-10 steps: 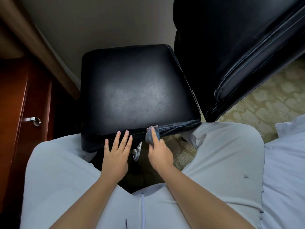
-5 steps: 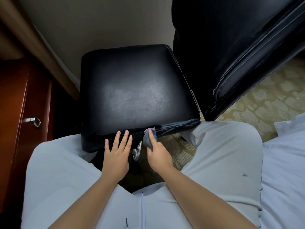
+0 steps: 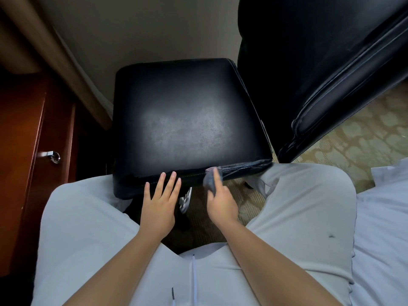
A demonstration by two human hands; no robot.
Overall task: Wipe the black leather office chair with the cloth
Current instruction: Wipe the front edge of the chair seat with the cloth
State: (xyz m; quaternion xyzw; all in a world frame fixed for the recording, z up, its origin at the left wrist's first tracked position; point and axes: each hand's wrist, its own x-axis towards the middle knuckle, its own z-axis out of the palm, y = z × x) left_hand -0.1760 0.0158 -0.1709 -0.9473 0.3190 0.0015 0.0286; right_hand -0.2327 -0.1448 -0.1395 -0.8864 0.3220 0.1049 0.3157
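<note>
Taking the black leather seat [image 3: 187, 120] as the landmark: far to its left stands a reddish wooden cabinet [image 3: 24, 129] with a small metal handle [image 3: 51, 155], and a pale wall [image 3: 132, 29] rises behind the seat. The seat itself fills the middle of the view, its top dulled by a greyish sheen.

At the seat's near edge, left of centre, the left hand [image 3: 160, 205] lies flat against the front face, fingers straight and slightly spread, fingertips just reaching the stitched seam. Below the seat, between the two hands, a bit of shiny metal [image 3: 185, 200] shows (part of the chair's base, apparently).

Right of that, the right hand [image 3: 221, 205] pinches a small bunched grey cloth [image 3: 209, 178] and presses it on the seat's front edge, index finger laid straight over the cloth; the other fingers are hidden beneath.

Right of the seat the tall black backrest [image 3: 309, 62] rises, tilted, with patterned carpet [image 3: 364, 138] beyond. Light grey trousers [image 3: 298, 206] flank the seat's near side.
</note>
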